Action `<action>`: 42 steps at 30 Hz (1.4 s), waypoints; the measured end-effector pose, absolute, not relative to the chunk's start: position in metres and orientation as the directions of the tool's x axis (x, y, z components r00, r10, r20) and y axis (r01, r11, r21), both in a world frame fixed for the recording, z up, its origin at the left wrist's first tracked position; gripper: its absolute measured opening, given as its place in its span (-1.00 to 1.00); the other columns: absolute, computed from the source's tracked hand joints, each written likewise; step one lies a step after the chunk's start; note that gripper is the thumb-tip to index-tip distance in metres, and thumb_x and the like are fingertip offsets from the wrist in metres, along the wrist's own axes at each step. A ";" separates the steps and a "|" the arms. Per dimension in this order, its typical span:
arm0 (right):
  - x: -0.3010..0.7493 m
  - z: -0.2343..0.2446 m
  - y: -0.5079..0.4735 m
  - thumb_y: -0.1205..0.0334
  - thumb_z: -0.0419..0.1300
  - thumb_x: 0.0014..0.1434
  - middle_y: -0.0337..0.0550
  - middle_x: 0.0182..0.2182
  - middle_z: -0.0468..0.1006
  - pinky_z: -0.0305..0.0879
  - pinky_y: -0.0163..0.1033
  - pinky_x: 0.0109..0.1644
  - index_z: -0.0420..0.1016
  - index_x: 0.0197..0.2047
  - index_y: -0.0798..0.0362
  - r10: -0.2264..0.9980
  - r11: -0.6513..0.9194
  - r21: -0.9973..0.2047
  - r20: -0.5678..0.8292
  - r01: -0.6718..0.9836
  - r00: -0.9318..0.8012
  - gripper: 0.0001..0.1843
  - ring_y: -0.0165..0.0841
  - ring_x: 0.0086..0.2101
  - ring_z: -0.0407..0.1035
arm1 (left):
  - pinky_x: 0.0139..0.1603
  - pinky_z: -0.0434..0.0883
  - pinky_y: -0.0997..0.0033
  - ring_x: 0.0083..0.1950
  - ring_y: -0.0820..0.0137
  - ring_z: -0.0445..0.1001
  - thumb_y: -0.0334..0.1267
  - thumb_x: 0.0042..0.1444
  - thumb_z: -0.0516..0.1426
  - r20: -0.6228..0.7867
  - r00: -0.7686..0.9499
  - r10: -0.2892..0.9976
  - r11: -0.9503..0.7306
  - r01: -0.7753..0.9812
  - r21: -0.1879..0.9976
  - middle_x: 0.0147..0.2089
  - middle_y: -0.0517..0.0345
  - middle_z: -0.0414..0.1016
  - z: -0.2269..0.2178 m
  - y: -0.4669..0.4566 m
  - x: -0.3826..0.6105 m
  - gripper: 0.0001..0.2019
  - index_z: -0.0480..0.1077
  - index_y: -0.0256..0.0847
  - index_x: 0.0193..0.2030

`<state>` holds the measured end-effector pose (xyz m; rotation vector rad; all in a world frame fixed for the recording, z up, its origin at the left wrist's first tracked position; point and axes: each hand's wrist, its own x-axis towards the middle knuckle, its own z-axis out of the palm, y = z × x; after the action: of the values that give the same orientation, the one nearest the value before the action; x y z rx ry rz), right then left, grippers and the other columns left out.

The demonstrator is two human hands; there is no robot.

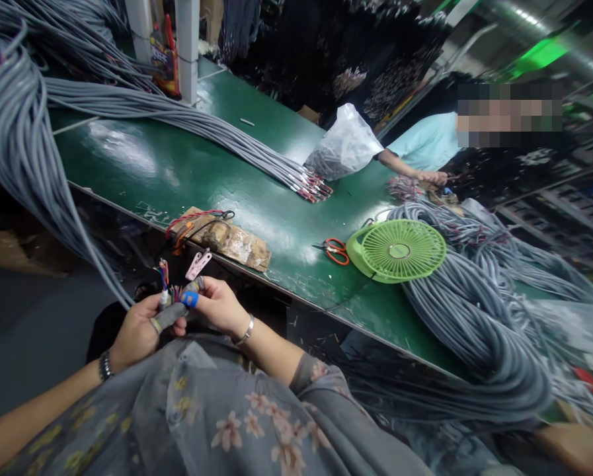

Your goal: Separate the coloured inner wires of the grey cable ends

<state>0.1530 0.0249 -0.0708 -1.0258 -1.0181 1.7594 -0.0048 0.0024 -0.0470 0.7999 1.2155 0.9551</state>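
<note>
My left hand [140, 330] is closed around the end of a grey cable [116, 285] that runs down from the big bundle at the left. Thin coloured wires [164, 271] stick up out of the cable's white end beside my thumb. My right hand [221, 305] pinches at a fan of short coloured wires [176, 292] between the two hands. Grey wraps cover some fingertips, and blue tape is around the right thumb. Both hands are in front of my lap, below the table edge. A pink clip [198, 264] is at that edge just beyond them.
On the green table [286, 231] lie a wooden block with wires [227, 241], orange-handled scissors [336, 251], a green fan [400, 250] and a grey cable bundle [201, 125]. Coiled cables [474, 324] hang over the right edge. A co-worker's hand [432, 177] is across the table near a plastic bag [348, 142].
</note>
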 end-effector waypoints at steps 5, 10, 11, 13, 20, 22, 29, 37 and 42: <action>0.152 -0.070 0.025 -0.14 0.62 -0.28 -0.32 -0.55 0.49 0.29 -0.26 -0.34 0.50 -0.45 0.05 0.925 -0.336 -0.901 -0.260 -0.273 -0.277 -0.44 -0.45 -0.50 0.31 | -0.59 0.44 0.49 -0.65 0.42 0.46 -0.22 -0.53 0.50 -0.488 -0.025 0.873 0.451 -0.342 0.824 -0.67 0.16 0.55 -0.040 0.003 0.002 -0.66 0.53 -0.21 -0.55; 0.149 -0.072 0.025 -0.07 0.62 -0.26 -0.30 -0.51 0.46 0.28 -0.26 -0.31 0.49 -0.45 0.05 0.930 -0.328 -0.895 -0.251 -0.303 -0.267 -0.49 -0.43 -0.46 0.30 | -0.61 0.43 0.51 -0.64 0.43 0.45 -0.22 -0.47 0.50 -0.485 -0.069 0.872 0.414 -0.424 0.805 -0.67 0.22 0.53 -0.050 0.004 0.003 -0.64 0.50 -0.21 -0.50; 0.149 -0.072 0.025 -0.05 0.63 -0.26 -0.30 -0.51 0.46 0.28 -0.26 -0.32 0.48 -0.46 0.05 0.931 -0.328 -0.895 -0.251 -0.304 -0.266 -0.49 -0.43 -0.47 0.29 | -0.61 0.43 0.51 -0.64 0.43 0.45 -0.22 -0.46 0.50 -0.487 -0.069 0.871 0.414 -0.431 0.802 -0.67 0.23 0.53 -0.052 0.004 0.002 -0.64 0.50 -0.21 -0.49; 0.148 -0.072 0.025 -0.05 0.63 -0.28 -0.29 -0.51 0.47 0.29 -0.26 -0.33 0.47 -0.46 0.04 0.927 -0.340 -0.888 -0.262 -0.310 -0.267 -0.49 -0.43 -0.47 0.29 | -0.62 0.42 0.51 -0.64 0.44 0.45 -0.21 -0.45 0.49 -0.486 -0.078 0.871 0.407 -0.440 0.800 -0.67 0.24 0.51 -0.055 0.004 0.001 -0.64 0.49 -0.21 -0.50; 0.152 -0.081 0.023 -0.07 0.61 -0.24 -0.27 -0.50 0.50 0.31 -0.28 -0.31 0.46 -0.46 0.05 0.915 -0.359 -0.876 -0.262 -0.324 -0.306 -0.49 -0.43 -0.46 0.33 | -0.64 0.40 0.52 -0.64 0.44 0.44 -0.22 -0.44 0.49 -0.452 -0.093 0.887 0.365 -0.457 0.811 -0.68 0.23 0.49 -0.053 0.005 0.000 -0.67 0.50 -0.21 -0.52; 0.155 -0.087 0.025 -0.16 0.57 -0.18 -0.29 -0.54 0.45 0.28 -0.30 -0.35 0.45 -0.47 0.05 0.916 -0.371 -0.858 -0.274 -0.354 -0.294 -0.47 -0.47 -0.51 0.27 | -0.65 0.40 0.51 -0.65 0.44 0.43 -0.23 -0.48 0.49 -0.438 -0.097 0.894 0.349 -0.460 0.816 -0.69 0.22 0.49 -0.052 0.005 0.000 -0.67 0.50 -0.22 -0.55; 0.160 -0.084 0.032 -0.09 0.60 -0.25 -0.27 -0.48 0.51 0.27 -0.33 -0.43 0.46 -0.38 0.05 0.855 -0.508 -0.735 -0.365 -0.450 -0.368 -0.44 -0.48 -0.51 0.25 | -0.64 0.41 0.50 -0.65 0.44 0.43 -0.27 -0.50 0.49 -0.468 -0.052 0.882 0.408 -0.414 0.814 -0.66 0.19 0.53 -0.051 0.003 -0.001 -0.67 0.54 -0.21 -0.52; 0.152 -0.079 0.038 0.05 0.66 -0.31 -0.36 -0.55 0.48 0.25 -0.35 -0.45 0.47 -0.40 0.08 0.856 -0.492 -0.766 -0.340 -0.413 -0.389 -0.46 -0.54 -0.58 0.25 | -0.64 0.41 0.54 -0.68 0.47 0.43 -0.16 -0.50 0.54 -0.477 0.023 0.878 0.456 -0.342 0.822 -0.69 0.21 0.51 -0.047 0.002 -0.001 -0.62 0.52 -0.22 -0.54; 0.149 -0.086 0.035 -0.10 0.65 -0.29 -0.38 -0.57 0.45 0.25 -0.33 -0.43 0.45 -0.42 0.08 0.865 -0.456 -0.785 -0.280 -0.420 -0.416 -0.40 -0.54 -0.59 0.24 | -0.64 0.41 0.52 -0.68 0.47 0.42 -0.09 -0.53 0.56 -0.447 0.046 0.893 0.428 -0.395 0.813 -0.69 0.18 0.52 -0.048 0.001 -0.003 -0.59 0.55 -0.23 -0.58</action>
<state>0.1489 0.0348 -0.0856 -0.8778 -0.8026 1.9577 -0.0029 0.0006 -0.0480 0.5566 1.1276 1.0642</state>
